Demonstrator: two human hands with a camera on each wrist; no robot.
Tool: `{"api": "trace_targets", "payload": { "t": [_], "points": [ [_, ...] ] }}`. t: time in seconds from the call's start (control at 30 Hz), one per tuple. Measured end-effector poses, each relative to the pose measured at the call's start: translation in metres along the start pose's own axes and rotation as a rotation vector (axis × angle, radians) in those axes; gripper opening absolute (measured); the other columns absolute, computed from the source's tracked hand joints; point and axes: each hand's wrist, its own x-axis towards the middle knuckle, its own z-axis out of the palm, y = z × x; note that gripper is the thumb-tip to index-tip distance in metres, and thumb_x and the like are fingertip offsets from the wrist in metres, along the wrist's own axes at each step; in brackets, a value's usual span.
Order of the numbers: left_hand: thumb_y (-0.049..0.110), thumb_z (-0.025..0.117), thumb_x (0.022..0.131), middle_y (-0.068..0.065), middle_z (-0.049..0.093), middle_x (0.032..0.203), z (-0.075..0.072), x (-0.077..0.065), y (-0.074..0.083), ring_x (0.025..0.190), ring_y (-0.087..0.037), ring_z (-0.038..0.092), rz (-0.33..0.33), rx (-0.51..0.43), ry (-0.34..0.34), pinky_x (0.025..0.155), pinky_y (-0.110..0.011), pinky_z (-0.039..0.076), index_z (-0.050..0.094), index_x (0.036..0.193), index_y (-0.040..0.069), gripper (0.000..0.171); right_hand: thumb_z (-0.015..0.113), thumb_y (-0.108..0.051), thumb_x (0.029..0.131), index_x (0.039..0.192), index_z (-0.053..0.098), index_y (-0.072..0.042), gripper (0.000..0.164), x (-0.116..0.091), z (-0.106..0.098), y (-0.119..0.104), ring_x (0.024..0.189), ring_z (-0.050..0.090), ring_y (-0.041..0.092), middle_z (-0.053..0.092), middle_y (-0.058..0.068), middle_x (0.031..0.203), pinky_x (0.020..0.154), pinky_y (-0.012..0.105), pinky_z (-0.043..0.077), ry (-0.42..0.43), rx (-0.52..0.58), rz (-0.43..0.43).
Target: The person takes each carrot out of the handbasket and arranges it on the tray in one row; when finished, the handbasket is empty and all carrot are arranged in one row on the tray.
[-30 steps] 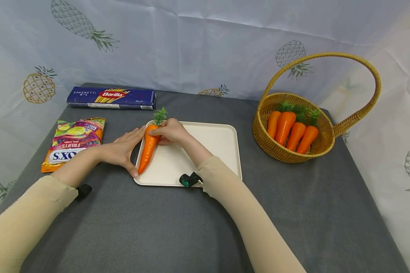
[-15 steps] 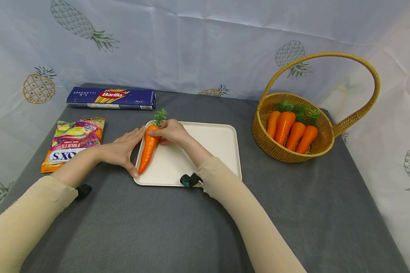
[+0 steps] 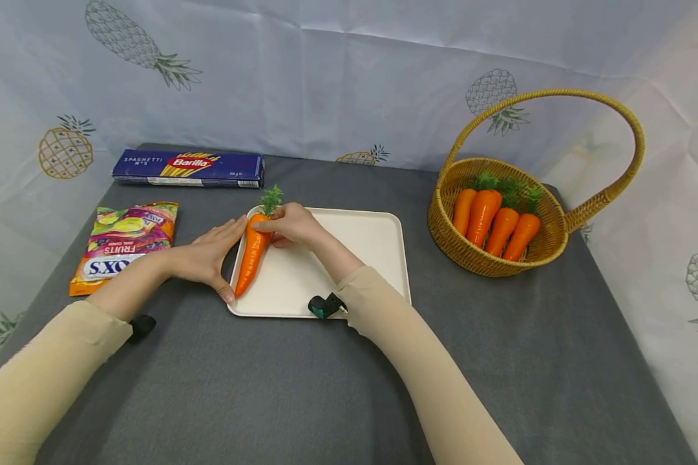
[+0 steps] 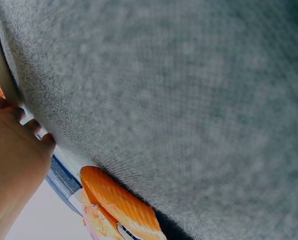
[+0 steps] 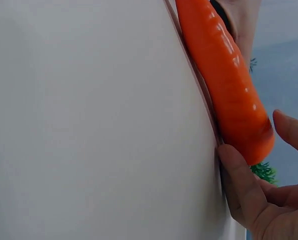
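Observation:
An orange carrot [image 3: 253,253] with a green leafy top lies along the left edge of a cream tray [image 3: 355,258], its tuft reaching past the far rim. My right hand [image 3: 293,226] holds it near the crown, the thumb across its upper face. In the right wrist view, the thumb and fingers sit on either side of the thick end of the carrot [image 5: 229,85]. Straight and spread, the fingers of my left hand [image 3: 206,256] rest along the tray's left side next to the carrot. The left wrist view catches this hand [image 4: 14,155] against the tray's edge.
Behind and left lies a blue spaghetti box [image 3: 189,169]. A candy bag [image 3: 128,242] is beside my left forearm. At the right stands a wicker basket [image 3: 471,261] with a tall handle, holding several carrots [image 3: 503,229]. A pineapple-print cloth [image 3: 349,77] hangs behind the grey table [image 3: 256,394].

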Motion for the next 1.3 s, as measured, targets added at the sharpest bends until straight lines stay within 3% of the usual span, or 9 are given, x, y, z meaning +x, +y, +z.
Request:
{"api": "trace_targets", "payload": {
  "t": [0.2,0.57,0.73,0.9,1.07,1.3],
  "points": [
    [0.051,0.091,0.059,-0.022,-0.012,0.166,0.001,0.0,-0.001,0.152,-0.05,-0.009,0.003,0.001,0.003,0.117,-0.074,-0.003,-0.011,0.158,0.004,0.149,0.074,-0.034,0.088,0.08,0.055,-0.009,0.032,-0.001,-0.002,0.0,0.062,0.062,0.016,0.059,0.006,0.08,0.062,0.025,0.06,0.006,-0.035,0.01],
    [0.05,0.092,0.057,-0.025,-0.008,0.166,0.003,0.0,0.0,0.152,-0.051,-0.005,0.031,0.031,0.024,0.118,-0.073,0.001,-0.007,0.158,0.0,0.149,0.069,-0.04,0.092,0.085,0.063,-0.007,0.035,-0.004,-0.014,-0.004,0.067,0.067,0.016,0.06,0.004,0.082,0.068,0.025,0.061,-0.045,-0.167,-0.006],
    [0.05,0.092,0.057,-0.025,-0.008,0.166,0.003,0.0,0.0,0.152,-0.051,-0.005,0.028,0.033,0.024,0.118,-0.073,0.001,-0.007,0.158,0.001,0.15,0.068,-0.041,0.092,0.104,0.066,-0.003,0.04,-0.005,-0.018,-0.006,0.073,0.07,0.016,0.066,0.006,0.094,0.067,0.023,0.06,-0.029,-0.229,-0.004],
    [0.051,0.092,0.057,-0.025,-0.008,0.166,0.003,0.001,-0.001,0.152,-0.051,-0.005,0.026,0.03,0.021,0.117,-0.074,0.001,-0.007,0.158,0.001,0.15,0.066,-0.042,0.093,0.126,0.058,-0.003,0.052,-0.008,-0.023,-0.01,0.08,0.071,0.016,0.067,0.011,0.114,0.071,0.023,0.06,-0.007,-0.286,0.01],
    [0.051,0.092,0.056,-0.024,-0.008,0.166,0.003,0.001,-0.001,0.152,-0.051,-0.005,0.02,0.026,0.021,0.117,-0.074,0.001,-0.007,0.158,0.002,0.15,0.066,-0.042,0.093,0.126,0.059,-0.004,0.05,-0.01,-0.032,-0.013,0.083,0.072,0.017,0.065,0.011,0.122,0.074,0.025,0.061,0.013,-0.271,-0.001],
    [0.053,0.091,0.056,-0.024,-0.009,0.166,0.003,0.0,0.0,0.152,-0.051,-0.007,0.013,0.018,0.018,0.117,-0.074,-0.001,-0.008,0.158,0.002,0.151,0.066,-0.038,0.094,0.125,0.059,-0.004,0.047,-0.016,-0.046,-0.017,0.095,0.073,0.024,0.063,0.01,0.124,0.083,0.034,0.062,0.046,-0.155,-0.053]
  ]
}}
